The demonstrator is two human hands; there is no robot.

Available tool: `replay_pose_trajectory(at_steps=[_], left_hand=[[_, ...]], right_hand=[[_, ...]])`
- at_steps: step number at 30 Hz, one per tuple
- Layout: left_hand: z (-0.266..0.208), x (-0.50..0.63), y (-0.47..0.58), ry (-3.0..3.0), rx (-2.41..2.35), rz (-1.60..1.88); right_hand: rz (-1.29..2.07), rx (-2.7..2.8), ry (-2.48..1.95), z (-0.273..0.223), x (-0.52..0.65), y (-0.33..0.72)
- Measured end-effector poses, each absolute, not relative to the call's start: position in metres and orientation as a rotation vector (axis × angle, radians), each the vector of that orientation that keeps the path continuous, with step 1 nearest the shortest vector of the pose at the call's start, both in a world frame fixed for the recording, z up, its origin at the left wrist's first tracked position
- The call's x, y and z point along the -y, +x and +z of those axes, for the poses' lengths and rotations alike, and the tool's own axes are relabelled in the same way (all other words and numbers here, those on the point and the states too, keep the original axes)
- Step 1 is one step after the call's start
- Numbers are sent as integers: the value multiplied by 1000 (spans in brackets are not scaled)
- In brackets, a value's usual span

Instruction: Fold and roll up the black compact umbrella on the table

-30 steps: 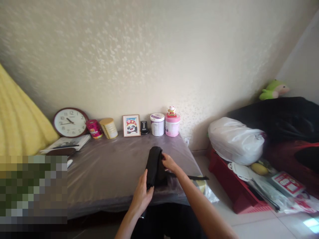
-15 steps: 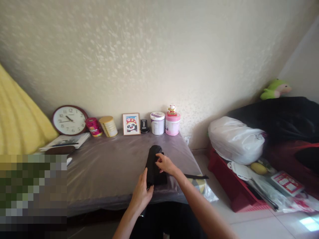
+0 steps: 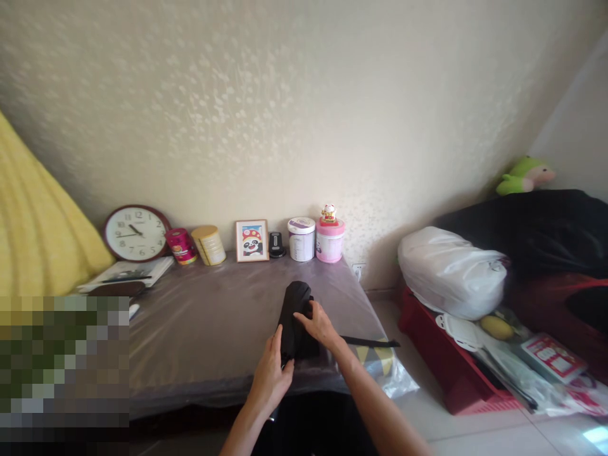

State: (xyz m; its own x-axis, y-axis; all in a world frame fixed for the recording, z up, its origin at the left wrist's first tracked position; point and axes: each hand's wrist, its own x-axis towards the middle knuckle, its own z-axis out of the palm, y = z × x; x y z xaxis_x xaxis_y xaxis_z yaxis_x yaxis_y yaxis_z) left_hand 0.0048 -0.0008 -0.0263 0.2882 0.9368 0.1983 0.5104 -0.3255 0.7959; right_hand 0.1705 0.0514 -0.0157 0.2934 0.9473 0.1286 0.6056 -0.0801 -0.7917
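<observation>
Left hand (image 3: 272, 375) and right hand (image 3: 322, 327) both touch a rolled black fabric bundle (image 3: 291, 328), so neither is nearer. With the wall (image 3: 304, 114) taken as 12 o'clock, its long axis runs from just past 6 o'clock, close to the wearer, to between 12 and 1 at the far end. The left is closed around the near end from the 7 o'clock side, fingers along the flank and thumb at the tip. On the 3 o'clock side, the right lies about midway up, thumb over the top and fingers curled at the edge; whether it pinches cloth there I cannot tell.

The bundle lies on a plastic-covered table (image 3: 204, 323), near its front edge. It looks matte, soft and plump, rounded at the far end, with a flatter dark part at 4 o'clock, under the right wrist. A black strap (image 3: 370, 342) reaches out between 3 and 4 o'clock; the forearm hides whether it joins the bundle. At 11 o'clock stands a framed panda picture (image 3: 252, 241); at 1, a pink-lidded tub (image 3: 330, 244).
</observation>
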Motion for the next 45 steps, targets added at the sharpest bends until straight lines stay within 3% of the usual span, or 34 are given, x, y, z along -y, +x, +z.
replay_pose_trajectory(at_steps=[17, 24, 32, 40, 43, 45], left_hand=[[-22, 2, 7, 1937, -1299, 849], [-19, 8, 20, 2140, -1454, 722], [-21, 6, 21, 2147, -1431, 732], [-15, 4, 16, 2080, -1430, 714], [-12, 4, 15, 2074, -1424, 712], [-11, 5, 16, 2102, -1448, 678]], right_hand=[[332, 1431, -1762, -14, -49, 160], [371, 1184, -1691, -28, -55, 141], [525, 1118, -1539, -21, -17, 131], [1073, 752, -1490, -13, -20, 152], [984, 913, -1665, -12, -31, 151], [733, 1127, -1769, -12, -37, 151]])
